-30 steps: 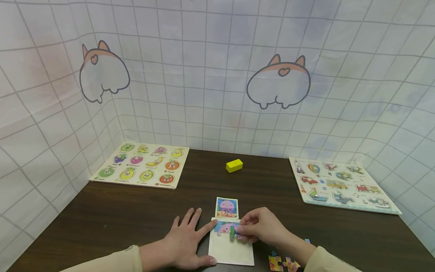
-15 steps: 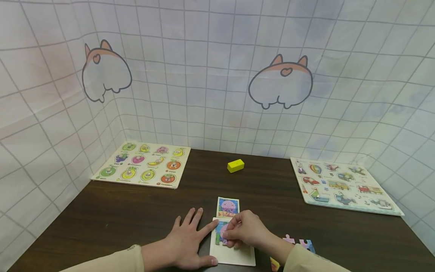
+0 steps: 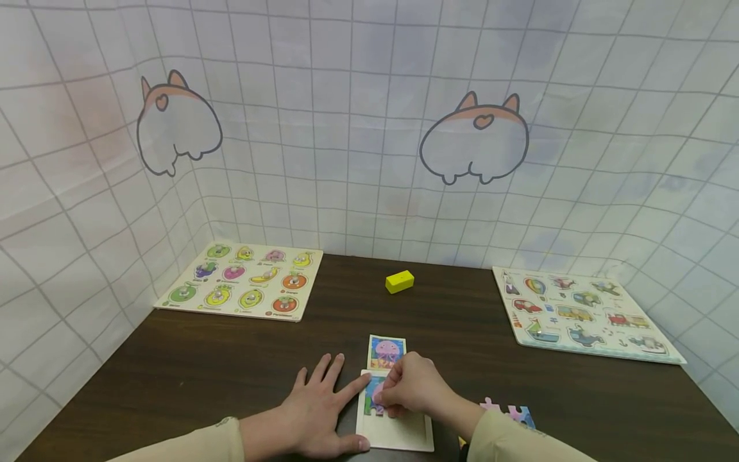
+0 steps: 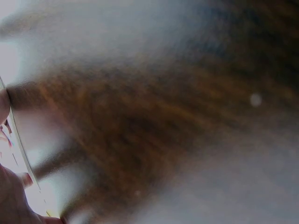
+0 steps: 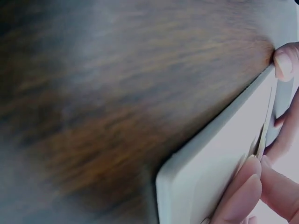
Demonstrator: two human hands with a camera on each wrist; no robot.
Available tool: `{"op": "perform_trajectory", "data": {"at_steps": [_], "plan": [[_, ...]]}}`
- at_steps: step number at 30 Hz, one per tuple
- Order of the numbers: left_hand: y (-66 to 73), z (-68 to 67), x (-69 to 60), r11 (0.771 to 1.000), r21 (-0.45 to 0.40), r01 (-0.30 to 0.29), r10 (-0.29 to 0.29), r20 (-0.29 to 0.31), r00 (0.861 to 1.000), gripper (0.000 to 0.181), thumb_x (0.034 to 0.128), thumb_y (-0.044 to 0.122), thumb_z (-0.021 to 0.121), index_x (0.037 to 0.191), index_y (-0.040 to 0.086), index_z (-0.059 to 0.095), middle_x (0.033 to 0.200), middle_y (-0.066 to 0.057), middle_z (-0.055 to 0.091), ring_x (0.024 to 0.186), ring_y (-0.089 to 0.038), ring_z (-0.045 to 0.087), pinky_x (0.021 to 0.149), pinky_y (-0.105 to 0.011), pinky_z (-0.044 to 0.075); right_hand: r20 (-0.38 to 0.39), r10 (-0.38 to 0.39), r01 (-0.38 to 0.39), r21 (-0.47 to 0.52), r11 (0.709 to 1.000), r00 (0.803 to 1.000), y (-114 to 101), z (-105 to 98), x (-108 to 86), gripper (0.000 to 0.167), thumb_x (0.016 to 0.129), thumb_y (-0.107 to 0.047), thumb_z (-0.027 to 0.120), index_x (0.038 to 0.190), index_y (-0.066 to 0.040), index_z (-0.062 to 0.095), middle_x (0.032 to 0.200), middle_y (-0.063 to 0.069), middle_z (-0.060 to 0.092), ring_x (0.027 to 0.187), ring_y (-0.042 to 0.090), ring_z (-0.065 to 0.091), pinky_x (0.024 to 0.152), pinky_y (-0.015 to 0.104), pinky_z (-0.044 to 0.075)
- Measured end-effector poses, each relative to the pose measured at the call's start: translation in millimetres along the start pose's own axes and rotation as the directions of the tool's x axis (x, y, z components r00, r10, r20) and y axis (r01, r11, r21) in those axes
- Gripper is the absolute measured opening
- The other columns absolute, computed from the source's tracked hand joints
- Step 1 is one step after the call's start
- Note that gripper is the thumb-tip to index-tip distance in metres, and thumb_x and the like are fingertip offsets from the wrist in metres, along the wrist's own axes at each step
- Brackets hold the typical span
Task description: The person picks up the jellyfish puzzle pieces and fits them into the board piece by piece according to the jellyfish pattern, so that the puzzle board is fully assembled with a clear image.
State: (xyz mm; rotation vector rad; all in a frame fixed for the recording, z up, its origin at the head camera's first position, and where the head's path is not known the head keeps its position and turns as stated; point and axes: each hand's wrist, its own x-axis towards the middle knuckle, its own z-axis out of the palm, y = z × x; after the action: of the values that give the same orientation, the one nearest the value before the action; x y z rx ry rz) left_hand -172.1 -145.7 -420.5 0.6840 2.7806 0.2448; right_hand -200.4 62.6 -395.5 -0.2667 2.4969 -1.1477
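In the head view my left hand [image 3: 316, 410] lies with fingers spread, its index fingertip and thumb touching the left edge of a pale puzzle tray [image 3: 398, 436]. Jigsaw pieces [image 3: 372, 387] showing part of a pink jellyfish on blue fill the tray's upper left. My right hand [image 3: 417, 388] is over the tray's upper right, thumb and fingers pinching a jigsaw piece mostly hidden beneath them. In the right wrist view, the thin edge of that piece [image 5: 262, 140] shows between the fingertips. A jellyfish picture card [image 3: 387, 351] touches the tray's far edge.
Loose jigsaw pieces [image 3: 519, 414] lie right of the tray, partly covered by the right sleeve. A yellow block [image 3: 399, 282] stands farther back. A fruit puzzle board [image 3: 242, 280] is at back left, a vehicle puzzle board [image 3: 583, 316] at back right, both near the patterned cloth walls.
My right hand has moved left over the tray; the green-edged piece, earlier held tilted, now lies low among the pieces at the upper left. My left hand has stayed put.
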Motion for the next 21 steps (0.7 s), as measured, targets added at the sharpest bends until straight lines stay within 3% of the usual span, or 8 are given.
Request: {"op": "perform_trajectory", "data": {"at_steps": [9, 21], "plan": [[0.7, -2.1, -1.8, 1.000, -0.003, -0.005, 0.005, 0.002, 1.000, 0.092, 0.0836, 0.081, 0.057, 0.161, 0.038, 0.031, 0.166, -0.023, 0.028, 0.152, -0.048, 0.026, 0.106, -0.076, 0.032, -0.039, -0.027, 0.023, -0.117, 0.993, 0.999, 3.6, 0.4, 1.1, 0.032, 0.080, -0.020, 0.088, 0.060, -0.011, 0.066, 0.049, -0.005, 0.062, 0.045, 0.007, 0.058, 0.043, 0.019, 0.032], [-6.0, 4.4, 2.0, 1.000, -0.019, -0.022, 0.022, -0.023, 0.999, 0.093, 0.0820, 0.087, 0.051, 0.160, 0.042, 0.030, 0.166, -0.023, 0.028, 0.152, -0.048, 0.026, 0.106, -0.077, 0.031, -0.027, -0.048, 0.043, -0.160, 0.986, 0.998, 2.1, -0.5, 1.2, 0.033, 0.080, -0.021, 0.088, 0.059, -0.011, 0.066, 0.048, -0.004, 0.061, 0.045, 0.006, 0.052, 0.043, 0.020, 0.031]]}}
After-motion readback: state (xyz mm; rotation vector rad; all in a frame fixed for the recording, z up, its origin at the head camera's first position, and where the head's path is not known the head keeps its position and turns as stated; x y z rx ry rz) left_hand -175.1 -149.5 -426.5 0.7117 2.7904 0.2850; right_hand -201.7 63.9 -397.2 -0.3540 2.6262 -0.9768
